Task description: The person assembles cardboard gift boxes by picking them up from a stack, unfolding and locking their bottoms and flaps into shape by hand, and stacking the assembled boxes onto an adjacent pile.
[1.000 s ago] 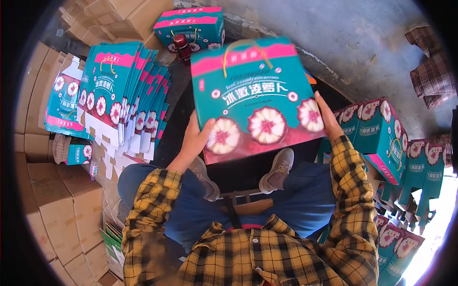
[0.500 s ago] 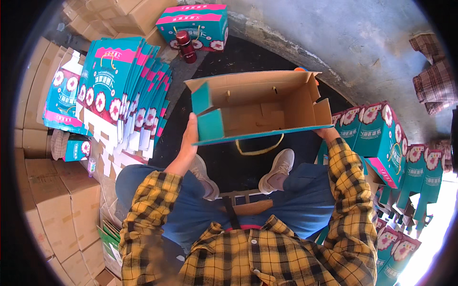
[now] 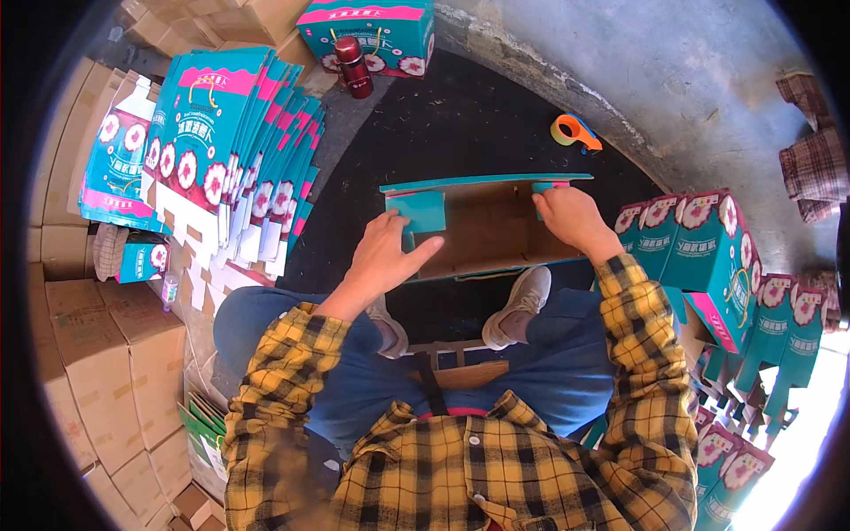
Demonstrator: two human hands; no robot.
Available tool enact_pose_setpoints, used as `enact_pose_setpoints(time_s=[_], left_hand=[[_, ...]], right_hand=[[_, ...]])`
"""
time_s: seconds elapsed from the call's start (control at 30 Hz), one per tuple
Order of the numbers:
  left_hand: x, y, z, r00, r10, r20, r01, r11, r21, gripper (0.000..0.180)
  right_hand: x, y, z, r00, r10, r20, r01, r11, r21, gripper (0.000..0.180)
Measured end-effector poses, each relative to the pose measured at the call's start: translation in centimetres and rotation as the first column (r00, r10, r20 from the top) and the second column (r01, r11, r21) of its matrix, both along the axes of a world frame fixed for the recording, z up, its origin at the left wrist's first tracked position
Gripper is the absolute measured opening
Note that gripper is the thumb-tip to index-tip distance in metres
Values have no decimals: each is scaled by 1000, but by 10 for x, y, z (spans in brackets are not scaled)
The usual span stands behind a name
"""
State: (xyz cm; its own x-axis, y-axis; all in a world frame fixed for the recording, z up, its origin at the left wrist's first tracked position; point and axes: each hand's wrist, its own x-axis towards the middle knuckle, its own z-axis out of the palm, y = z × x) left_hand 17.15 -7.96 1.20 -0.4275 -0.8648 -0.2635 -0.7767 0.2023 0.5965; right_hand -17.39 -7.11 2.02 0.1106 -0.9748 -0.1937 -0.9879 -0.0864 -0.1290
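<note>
A teal gift box [image 3: 482, 232] stands open side up on the black floor mat between my feet, its brown cardboard inside showing. My left hand [image 3: 382, 257] rests on the box's left end, fingers spread over a teal side flap. My right hand [image 3: 571, 219] grips the right end flap near the far edge. Both yellow plaid sleeves reach in from below.
A fanned stack of flat teal boxes [image 3: 221, 150] leans at the left. Assembled teal boxes [image 3: 699, 257] stand at the right and one [image 3: 372, 31] at the top, beside a red bottle [image 3: 354, 66]. An orange tape dispenser [image 3: 575, 133] lies beyond. Brown cartons [image 3: 97, 354] line the left.
The box has been turned from its printed face up to open side up and lowered onto the floor. Both hands have shifted to its end flaps.
</note>
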Motion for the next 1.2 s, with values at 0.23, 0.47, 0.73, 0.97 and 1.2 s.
enact_pose_setpoints(time_s=[0.23, 0.47, 0.73, 0.97, 1.2], left_hand=[[0, 1, -1, 999, -14, 30, 7, 976, 217, 82], [15, 0, -18, 987, 81, -141, -48, 973, 227, 71], [29, 4, -10, 966, 162, -202, -103, 956, 273, 57], [16, -1, -20, 961, 60, -271, -23, 990, 138, 62], [20, -20, -68, 762, 577, -293, -384, 768, 512, 77]], right_hand=[[-57, -1, -27, 675, -534, 509, 387, 844, 373, 101], [-51, 8, -2, 439, -672, 596, 464, 738, 490, 99], [-47, 21, -12, 992, -89, 92, 97, 991, -89, 90], [-24, 1, -29, 972, 203, -123, -208, 978, -29, 100], [-11, 0, -33, 976, 159, -149, -157, 987, 26, 100]])
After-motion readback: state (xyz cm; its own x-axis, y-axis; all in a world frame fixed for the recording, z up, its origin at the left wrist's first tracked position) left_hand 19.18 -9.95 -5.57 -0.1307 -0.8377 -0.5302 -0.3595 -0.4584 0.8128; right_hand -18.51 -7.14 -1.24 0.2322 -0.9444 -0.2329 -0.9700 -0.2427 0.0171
